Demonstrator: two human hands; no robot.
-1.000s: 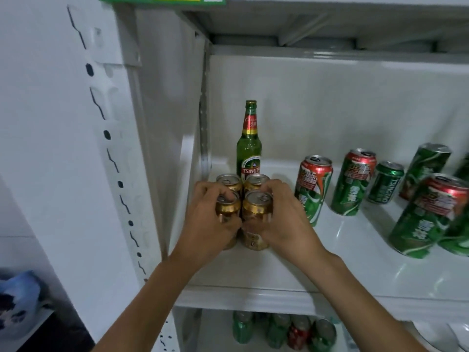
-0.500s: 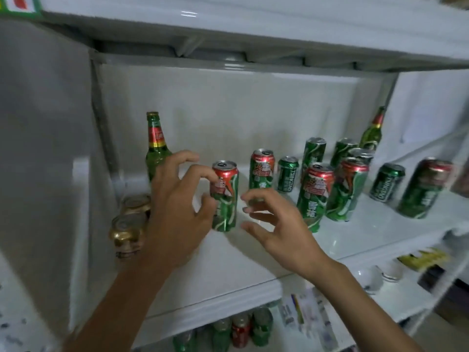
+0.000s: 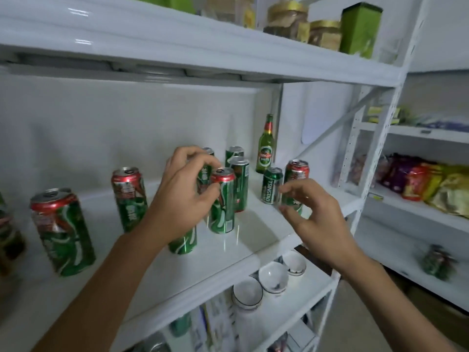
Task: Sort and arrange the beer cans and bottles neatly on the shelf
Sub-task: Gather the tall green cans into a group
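Shelf (image 3: 253, 240): glossy white board crossing the middle of the frame; front lip runs from lower left up to right of centre, ending at a perforated white upright (image 3: 375, 153).
Open room: bare board between the cans at frame left and the centre cluster; a bare strip along the front lip below the right hand.
Left hand (image 3: 181, 199): centre frame, fingers curled and loosely parted, thumb and forefinger near the rim of a red-topped can (image 3: 223, 201). Cannot tell whether they touch it; the hand covers most of a green can (image 3: 183, 243) below it.
Right hand (image 3: 319, 219): right of centre, fingers spread and bent, empty, just in front of a red-and-green can (image 3: 295, 181) and a short green can (image 3: 271, 185) standing side by side.
Cans, left: two tall ones, far-left can (image 3: 62, 232) and second can (image 3: 129, 199), upright, pull-tabs up, well apart.
Cans, rear: plain green can (image 3: 239, 184) just behind the red-topped one, another (image 3: 234, 152) behind that; all cylinders, shiny metal, long axis vertical.
Bottle (image 3: 266, 146): green glass, red and gold neck label, upright, neck up, back right corner against the wall.
Below: three white bowls (image 3: 272, 275) in a row on the lower shelf.
Above: jars with gold lids (image 3: 286, 19) and a green tin (image 3: 359, 29), upper right.
Far right: crinkled snack bags (image 3: 418, 181) on a neighbouring shelf.
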